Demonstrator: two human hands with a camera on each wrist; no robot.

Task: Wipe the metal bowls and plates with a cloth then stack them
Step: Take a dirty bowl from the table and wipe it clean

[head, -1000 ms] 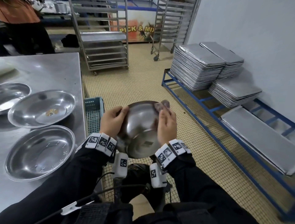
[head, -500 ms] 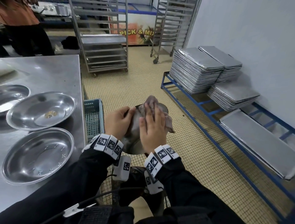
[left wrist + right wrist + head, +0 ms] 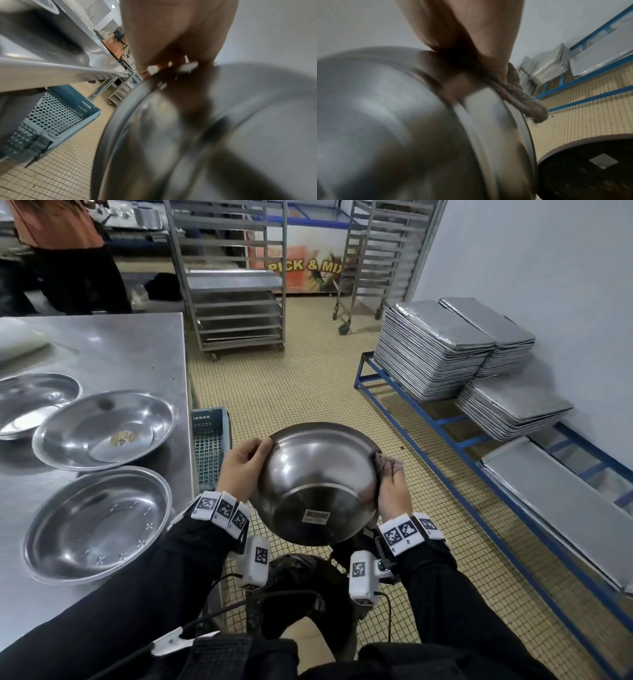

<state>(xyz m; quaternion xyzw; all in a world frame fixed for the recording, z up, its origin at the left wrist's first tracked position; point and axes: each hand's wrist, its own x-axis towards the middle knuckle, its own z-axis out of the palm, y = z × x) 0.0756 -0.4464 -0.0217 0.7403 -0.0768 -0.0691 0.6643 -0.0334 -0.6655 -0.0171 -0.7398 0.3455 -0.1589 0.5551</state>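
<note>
A metal bowl is gripped off the desk's right edge by the left hand; a cloth is pinched against its rim by the right hand. Three dishes lie unstacked on the desk, so most work seems left.

Shiny brushed-metal bowl, rough nubby grey cloth, glossy steel counter, blue plastic mesh crate.
</note>
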